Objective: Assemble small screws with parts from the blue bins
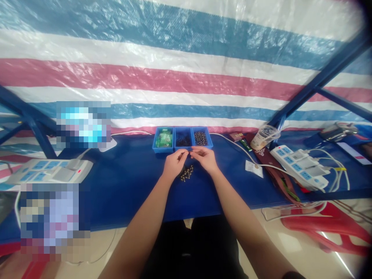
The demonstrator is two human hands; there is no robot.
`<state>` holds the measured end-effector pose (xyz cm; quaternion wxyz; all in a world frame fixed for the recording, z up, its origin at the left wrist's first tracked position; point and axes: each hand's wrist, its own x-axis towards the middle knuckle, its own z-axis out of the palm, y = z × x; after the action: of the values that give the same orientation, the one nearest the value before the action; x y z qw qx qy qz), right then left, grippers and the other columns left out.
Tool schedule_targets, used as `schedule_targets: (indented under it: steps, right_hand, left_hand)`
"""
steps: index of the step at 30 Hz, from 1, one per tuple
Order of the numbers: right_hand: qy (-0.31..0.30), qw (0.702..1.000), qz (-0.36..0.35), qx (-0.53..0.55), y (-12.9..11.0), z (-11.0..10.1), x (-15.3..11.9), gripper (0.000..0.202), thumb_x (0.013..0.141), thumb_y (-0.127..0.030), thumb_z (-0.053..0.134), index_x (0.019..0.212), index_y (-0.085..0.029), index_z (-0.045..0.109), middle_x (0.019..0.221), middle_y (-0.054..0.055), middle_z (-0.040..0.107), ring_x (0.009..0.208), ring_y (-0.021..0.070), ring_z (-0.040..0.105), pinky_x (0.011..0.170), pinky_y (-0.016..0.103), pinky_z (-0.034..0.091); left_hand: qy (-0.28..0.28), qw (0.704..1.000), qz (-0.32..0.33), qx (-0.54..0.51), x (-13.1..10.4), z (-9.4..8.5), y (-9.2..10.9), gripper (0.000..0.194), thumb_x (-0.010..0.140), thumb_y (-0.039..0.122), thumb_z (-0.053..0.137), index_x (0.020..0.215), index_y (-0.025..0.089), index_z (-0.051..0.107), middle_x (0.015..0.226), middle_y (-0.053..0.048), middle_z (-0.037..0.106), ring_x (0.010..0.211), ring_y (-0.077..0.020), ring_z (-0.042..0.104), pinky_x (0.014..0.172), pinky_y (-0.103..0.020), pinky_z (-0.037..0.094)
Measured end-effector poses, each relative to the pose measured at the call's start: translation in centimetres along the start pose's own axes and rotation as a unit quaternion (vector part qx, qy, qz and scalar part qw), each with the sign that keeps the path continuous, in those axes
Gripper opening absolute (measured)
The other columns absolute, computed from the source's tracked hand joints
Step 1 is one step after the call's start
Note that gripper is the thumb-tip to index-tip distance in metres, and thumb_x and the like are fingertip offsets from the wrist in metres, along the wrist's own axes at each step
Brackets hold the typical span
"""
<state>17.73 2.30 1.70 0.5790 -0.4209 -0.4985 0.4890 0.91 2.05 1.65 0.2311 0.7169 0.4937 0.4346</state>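
My left hand (175, 163) and my right hand (205, 158) are close together over the blue table, fingertips pinched and almost meeting. Whatever lies between the fingers is too small to make out. Just below them is a loose pile of small brass-and-dark screw-like parts (186, 173), partly beside my left hand. Behind my hands stand three joined blue bins. Green flat pieces (164, 137) fill the left bin, dark small parts (183, 138) lie in the middle one, and small metallic pieces (200, 138) fill the right one.
Power strips lie at left (52, 170) and right (299, 167), with white cables trailing across the table. A tilted plastic cup (264, 136), a brown strap-like item (271, 166) and a small clear packet (254, 169) are on the right. A red stool (328, 224) stands below.
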Motion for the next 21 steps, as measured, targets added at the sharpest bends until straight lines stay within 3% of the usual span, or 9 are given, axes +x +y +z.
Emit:
schedule_targets:
  steps: [10,21]
  right_hand:
    - [0.001,1.0,0.011,-0.008,0.17,-0.01,0.07,0.03,0.064,-0.038,0.082,0.086,-0.019,0.073,0.075,0.003,0.073,0.065,0.0171,0.069,0.071,0.034,0.058]
    - [-0.009,1.0,0.007,0.002,-0.36,0.16,-0.11,0.032,0.065,-0.038,0.081,0.089,-0.02,0.073,0.077,0.003,0.073,0.066,0.0168,0.069,0.073,0.035,0.058]
  left_hand:
    - [0.017,1.0,-0.011,-0.007,-0.01,0.24,-0.35,0.03,0.091,0.041,0.053,0.107,0.021,0.069,0.06,0.004,0.059,0.052,-0.0081,0.05,0.058,-0.02,0.041]
    - [0.011,1.0,-0.003,-0.006,0.03,-0.04,0.17,0.027,0.091,0.04,0.052,0.096,0.02,0.07,0.059,0.004,0.057,0.05,-0.0081,0.047,0.055,-0.021,0.039]
